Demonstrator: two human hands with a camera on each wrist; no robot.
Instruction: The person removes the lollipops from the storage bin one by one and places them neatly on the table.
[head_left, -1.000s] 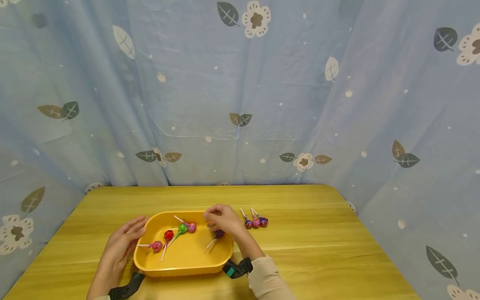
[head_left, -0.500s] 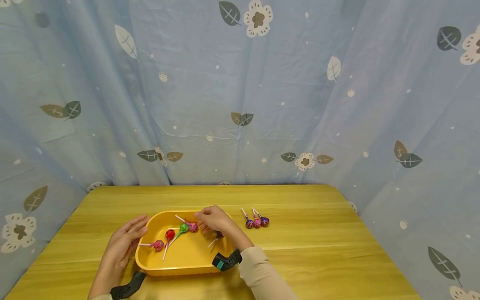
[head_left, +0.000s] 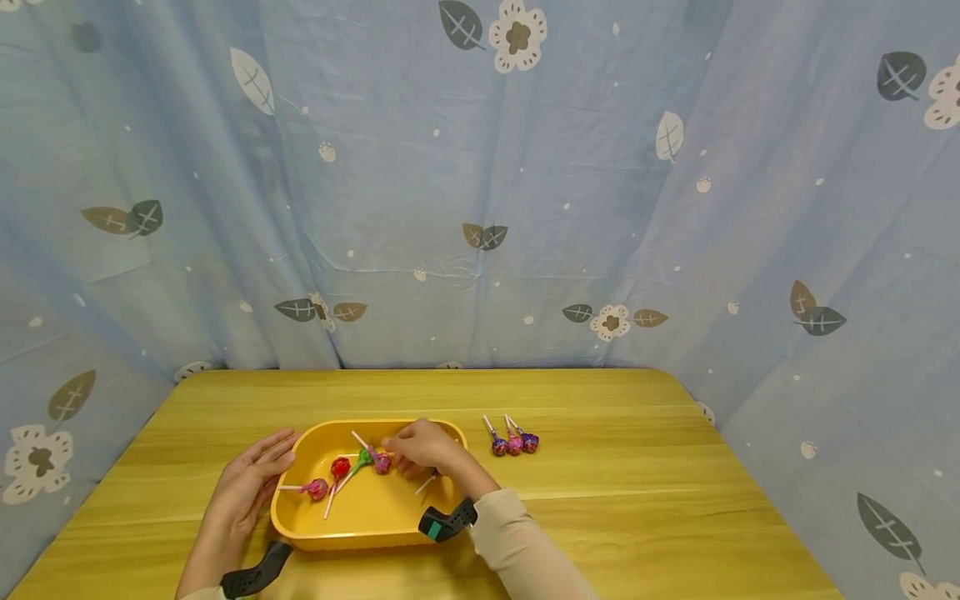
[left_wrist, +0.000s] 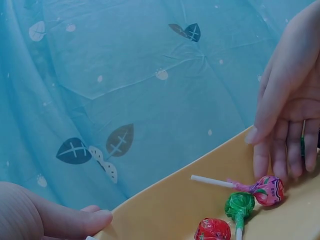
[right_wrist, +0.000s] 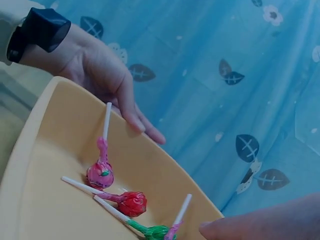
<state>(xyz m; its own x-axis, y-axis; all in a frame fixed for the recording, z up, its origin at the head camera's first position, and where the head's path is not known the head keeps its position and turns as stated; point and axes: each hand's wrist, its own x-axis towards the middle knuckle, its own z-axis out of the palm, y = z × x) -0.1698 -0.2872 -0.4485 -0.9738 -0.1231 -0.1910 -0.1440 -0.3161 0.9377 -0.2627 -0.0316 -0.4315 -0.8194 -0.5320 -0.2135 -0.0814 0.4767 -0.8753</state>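
A yellow plastic tray with lollipops inside stands on the table. My left hand rests against its left end, thumb along the rim and fingers extended outside. Inside the tray, my right hand reaches down with extended fingers, its fingertips right at the ball of a pink-purple lollipop. That lollipop lies against a green lollipop. Left of them are a red lollipop and another pink lollipop. A dark-wrapped lollipop, its white stick showing, is mostly hidden under my right hand.
On the wooden table, right of the tray, three lollipops lie side by side: a purple one, a pink one and another purple one. A blue patterned curtain hangs behind the table.
My right hand has moved left inside the tray, from above the dark lollipop to the pink-purple one, whose ball has shifted slightly toward me. My left hand stays at the tray's end.
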